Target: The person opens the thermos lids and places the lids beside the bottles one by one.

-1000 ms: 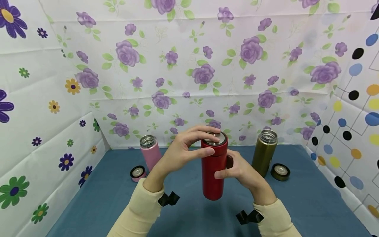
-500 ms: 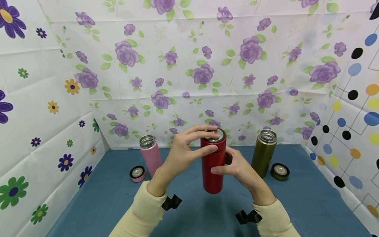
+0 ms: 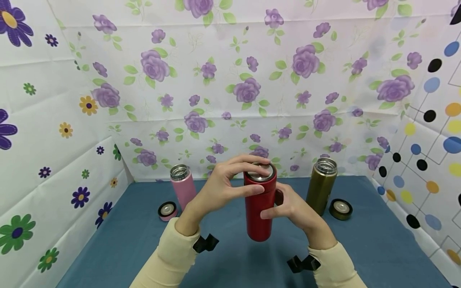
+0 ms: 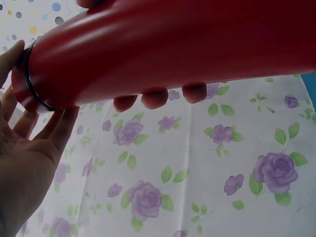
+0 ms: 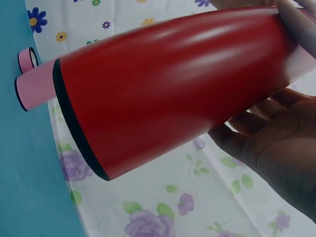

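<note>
A red vacuum flask (image 3: 257, 224) is held upright above the table, in front of me. Its red lid (image 3: 269, 185), with a silver disc on top, sits on the mouth. My left hand (image 3: 221, 185) grips this lid from above, thumb on the near side and fingers over the top. Lower down, my right hand (image 3: 293, 204) holds the flask's body from the right; its fingers go behind, and their tips show past the body in the left wrist view. The right wrist view shows the dark base rim (image 5: 74, 121) off the table.
A lidless pink flask (image 3: 183, 188) stands at the back left, its lid (image 3: 167, 211) lying beside it. At the back right stands a lidless olive flask (image 3: 320, 188) with its lid (image 3: 340, 209) alongside. Blue cloth (image 3: 119, 248) covers the table; patterned sheets surround it.
The red flask has risen slightly, then come down again. My left hand has shifted a little right with the lid and back left. The right hand keeps its hold.
</note>
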Motion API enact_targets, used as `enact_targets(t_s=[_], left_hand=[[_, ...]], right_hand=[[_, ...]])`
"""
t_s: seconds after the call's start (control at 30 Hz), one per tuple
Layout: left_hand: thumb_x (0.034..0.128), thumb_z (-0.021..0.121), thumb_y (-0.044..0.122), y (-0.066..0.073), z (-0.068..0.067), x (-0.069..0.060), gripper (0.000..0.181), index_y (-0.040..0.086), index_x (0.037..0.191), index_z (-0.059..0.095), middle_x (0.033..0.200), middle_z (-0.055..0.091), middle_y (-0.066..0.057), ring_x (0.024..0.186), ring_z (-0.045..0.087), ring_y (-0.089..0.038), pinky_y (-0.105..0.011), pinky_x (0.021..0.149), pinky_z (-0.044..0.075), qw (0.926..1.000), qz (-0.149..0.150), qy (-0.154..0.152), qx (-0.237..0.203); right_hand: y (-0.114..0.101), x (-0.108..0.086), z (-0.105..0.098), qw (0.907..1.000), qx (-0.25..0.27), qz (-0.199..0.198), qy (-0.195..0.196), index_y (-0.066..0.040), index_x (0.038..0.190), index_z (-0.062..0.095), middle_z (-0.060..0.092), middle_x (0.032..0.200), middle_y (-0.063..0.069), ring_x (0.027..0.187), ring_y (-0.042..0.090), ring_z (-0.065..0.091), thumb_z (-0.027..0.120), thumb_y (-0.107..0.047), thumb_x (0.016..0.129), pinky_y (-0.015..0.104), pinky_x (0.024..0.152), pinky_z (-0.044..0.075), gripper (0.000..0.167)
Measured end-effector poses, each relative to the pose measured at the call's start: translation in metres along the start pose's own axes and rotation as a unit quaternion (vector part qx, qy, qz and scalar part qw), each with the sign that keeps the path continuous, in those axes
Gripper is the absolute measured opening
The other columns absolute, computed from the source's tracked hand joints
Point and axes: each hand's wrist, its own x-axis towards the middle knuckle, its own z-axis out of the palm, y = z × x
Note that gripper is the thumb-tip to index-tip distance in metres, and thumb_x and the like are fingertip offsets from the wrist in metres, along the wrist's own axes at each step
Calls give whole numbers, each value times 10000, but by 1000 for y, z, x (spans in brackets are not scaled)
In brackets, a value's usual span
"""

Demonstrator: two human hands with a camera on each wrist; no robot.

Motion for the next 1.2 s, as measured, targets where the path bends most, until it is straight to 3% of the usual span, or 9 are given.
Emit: enact_targets(t_s=[0.17,0.3,0.53,0.63,0.97,1.2], left_hand=[[994,744,191,0,0,0,326,-12,1247,712,1420,605,-165,1334,552,-308,-465,1003,555,9998,12,-64,-173],[996,741,200,1,2,0,333,-16,1247,713,1418,611,-162,1326,564,-302,-464,1010,552,9999,-27,129,-97],[904,786,-28,2,9,2,332,20,1231,744,1399,640,-126,1312,590,-245,-422,1036,539,9955,-34,690,651],[897,790,-38,2,10,3,342,27,1230,745,1401,636,-122,1323,582,-236,-417,1047,532,9941,-43,720,809],[984,760,223,1,-2,0,452,3,1363,649,1438,599,-117,1343,547,-291,-464,1149,439,9983,-407,344,-241],[1001,737,250,1,-2,-1,406,-36,1283,679,1448,582,-165,1364,524,-324,-481,1153,432,9985,-304,207,-411]], right_hand=[[0,0,-1,9999,89,-103,-97,-58,1423,545,642,1326,156,1209,361,614,728,-139,892,517,939,580,568],[0,1,0,9999,67,-81,-6,-59,1435,535,641,1334,160,1207,367,619,720,-152,904,516,938,582,571],[-2,4,6,9962,-401,205,740,-137,1453,552,639,1347,110,1203,378,598,769,-225,894,506,932,575,606],[-2,5,7,9938,-552,276,924,-156,1450,559,644,1344,88,1202,367,595,789,-240,877,505,940,564,623],[-2,1,0,9994,-60,9,328,-65,1443,540,635,1347,150,1213,385,606,747,-176,903,515,955,569,589],[-2,0,0,9998,49,-140,122,-53,1446,528,640,1341,158,1211,378,614,738,-167,907,518,945,577,590]])
